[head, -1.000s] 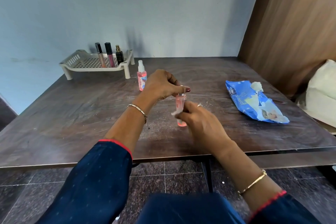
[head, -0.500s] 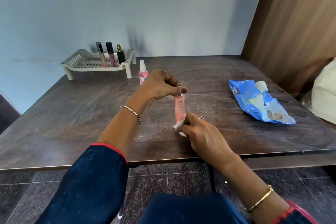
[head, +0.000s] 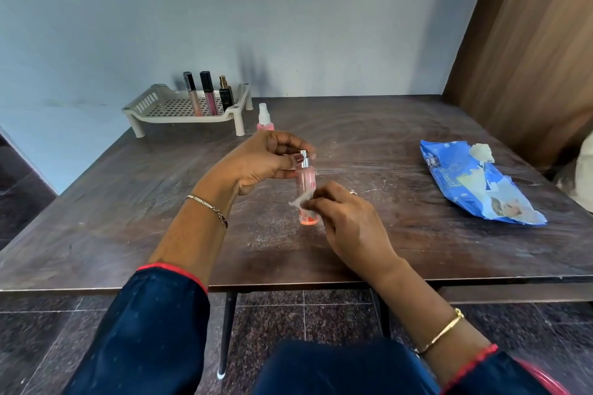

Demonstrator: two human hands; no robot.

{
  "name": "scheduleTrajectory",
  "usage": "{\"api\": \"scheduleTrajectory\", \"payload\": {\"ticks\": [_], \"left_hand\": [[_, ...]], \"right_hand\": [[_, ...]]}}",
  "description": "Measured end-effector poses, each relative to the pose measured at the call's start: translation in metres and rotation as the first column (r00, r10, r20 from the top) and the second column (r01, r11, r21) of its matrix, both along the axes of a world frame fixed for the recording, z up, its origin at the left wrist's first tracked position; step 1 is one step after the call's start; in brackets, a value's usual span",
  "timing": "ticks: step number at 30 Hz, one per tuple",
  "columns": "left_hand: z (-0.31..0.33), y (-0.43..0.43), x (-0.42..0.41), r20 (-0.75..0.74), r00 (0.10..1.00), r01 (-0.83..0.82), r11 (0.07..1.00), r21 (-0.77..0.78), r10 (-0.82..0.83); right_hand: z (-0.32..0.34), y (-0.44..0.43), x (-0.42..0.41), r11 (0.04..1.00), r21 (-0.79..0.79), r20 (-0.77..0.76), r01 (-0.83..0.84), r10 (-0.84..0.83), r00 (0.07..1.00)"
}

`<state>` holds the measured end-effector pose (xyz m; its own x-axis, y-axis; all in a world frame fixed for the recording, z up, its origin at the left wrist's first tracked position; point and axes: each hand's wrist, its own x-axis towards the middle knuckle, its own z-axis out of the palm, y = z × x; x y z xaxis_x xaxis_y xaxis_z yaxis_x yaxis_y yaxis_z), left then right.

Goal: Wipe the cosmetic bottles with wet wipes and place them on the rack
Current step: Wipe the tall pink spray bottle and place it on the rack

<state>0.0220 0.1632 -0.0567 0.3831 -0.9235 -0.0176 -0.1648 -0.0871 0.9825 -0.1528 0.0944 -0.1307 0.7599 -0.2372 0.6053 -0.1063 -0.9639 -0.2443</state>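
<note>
Left hand (head: 256, 163) around pink bottle (head: 306, 186)

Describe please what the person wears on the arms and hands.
Both arms have dark navy sleeves with a red edge, pushed up the forearms. The left wrist carries a thin gold chain bracelet, the right wrist a plain gold bangle. The right hand has a small ring; the left hand has dark red nail polish.

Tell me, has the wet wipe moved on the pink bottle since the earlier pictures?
Yes. The wet wipe went down from near the pink bottle's top, then slightly up from its base.
</note>
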Motion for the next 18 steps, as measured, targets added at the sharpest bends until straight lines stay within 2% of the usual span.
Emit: {"api": "scheduleTrajectory", "payload": {"ticks": [4, 8, 10, 15, 18], "left_hand": [[-0.007, -0.002, 0.002, -0.048, 0.997, -0.061, 0.998, -0.013, 0.060], [-0.014, -0.002, 0.001, -0.074, 0.990, -0.123, 0.987, -0.099, 0.116], [-0.016, -0.001, 0.004, -0.086, 0.988, -0.136, 0.984, -0.117, 0.126], [-0.018, 0.004, 0.004, -0.039, 0.992, -0.121, 0.977, -0.176, 0.116], [-0.021, 0.005, 0.005, -0.022, 0.990, -0.141, 0.968, -0.206, 0.139]], "right_hand": [[-0.002, 0.007, -0.005, 1.000, -0.029, -0.127, 0.010, -0.013, 0.992], [0.009, 0.009, -0.001, 0.997, -0.073, -0.196, -0.023, 0.008, 0.981], [0.014, 0.006, 0.004, 0.996, -0.084, -0.166, -0.019, 0.005, 0.986], [0.027, -0.001, 0.025, 0.995, -0.101, 0.016, 0.027, -0.025, 1.000], [0.020, 0.001, 0.028, 0.993, -0.112, 0.027, 0.029, -0.027, 0.999]]}}
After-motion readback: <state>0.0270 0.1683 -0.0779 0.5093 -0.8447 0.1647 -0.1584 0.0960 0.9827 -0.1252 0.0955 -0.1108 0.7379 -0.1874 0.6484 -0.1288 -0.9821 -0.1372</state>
